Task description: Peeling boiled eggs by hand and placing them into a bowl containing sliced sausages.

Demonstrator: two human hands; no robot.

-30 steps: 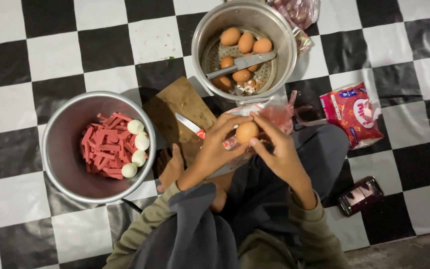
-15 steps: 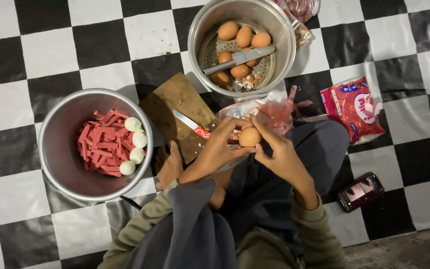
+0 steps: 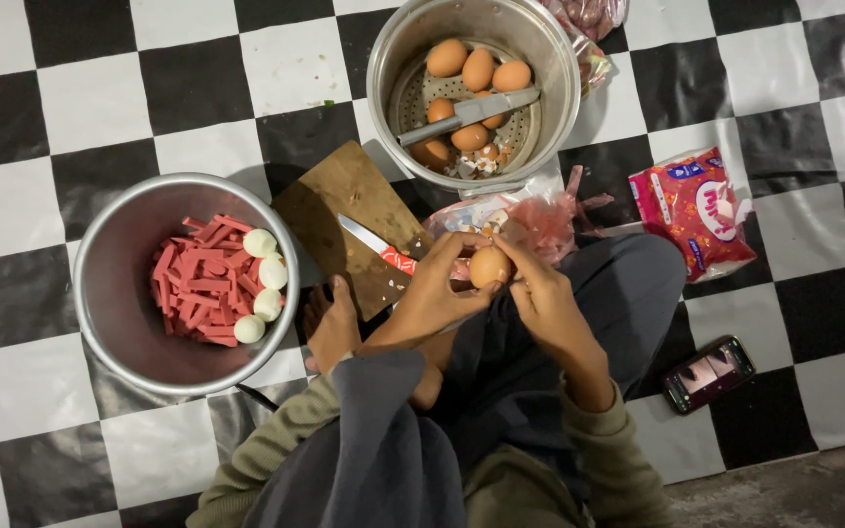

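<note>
Over the checkered floor (image 3: 100,88), the steamer pot (image 3: 564,108) of brown eggs and the bowl (image 3: 110,293) of red sausage strips and peeled eggs sit as they did a second ago. The cutting board (image 3: 344,210) keeps its knife (image 3: 374,242). Both the left hand (image 3: 439,293) and right hand (image 3: 538,293) remain pinched on the brown egg (image 3: 489,266) above the lap, shell mostly unbroken, so peeling has barely advanced.

I see a brown egg (image 3: 489,266), red strips with white eggs in my silver bowl (image 3: 114,293), and a black-and-white checkered floor (image 3: 100,98).
</note>
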